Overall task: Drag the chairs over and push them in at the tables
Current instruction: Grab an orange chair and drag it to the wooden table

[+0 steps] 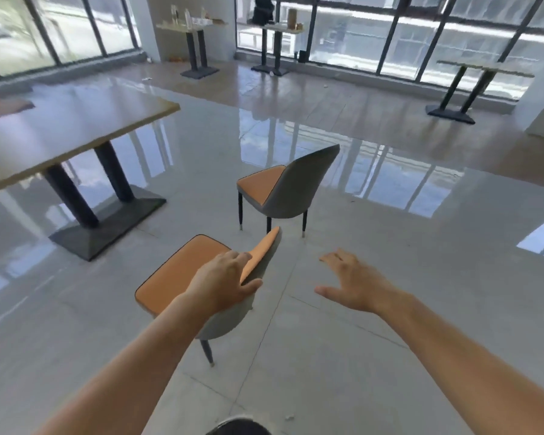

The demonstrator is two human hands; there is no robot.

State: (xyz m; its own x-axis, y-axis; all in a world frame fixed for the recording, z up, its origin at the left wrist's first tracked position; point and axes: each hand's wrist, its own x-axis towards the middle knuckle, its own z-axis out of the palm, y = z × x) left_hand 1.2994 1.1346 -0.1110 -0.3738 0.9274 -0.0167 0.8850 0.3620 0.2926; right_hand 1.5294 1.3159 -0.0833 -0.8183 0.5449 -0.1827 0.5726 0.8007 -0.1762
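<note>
Two chairs with orange seats and grey backs stand on the glossy floor. The near chair (182,271) is just below me, its seat facing the wooden table (76,127) on the left. My left hand (225,282) grips the top edge of its backrest. My right hand (355,282) hovers to the right of that chair with fingers spread, holding nothing. The far chair (291,186) stands a step beyond, also turned toward the left.
The table rests on two dark legs and a black base (107,224). Three smaller tables (190,26) (283,29) (484,69) stand by the windows at the back, with bottles and boxes on two of them. Open floor lies to the right.
</note>
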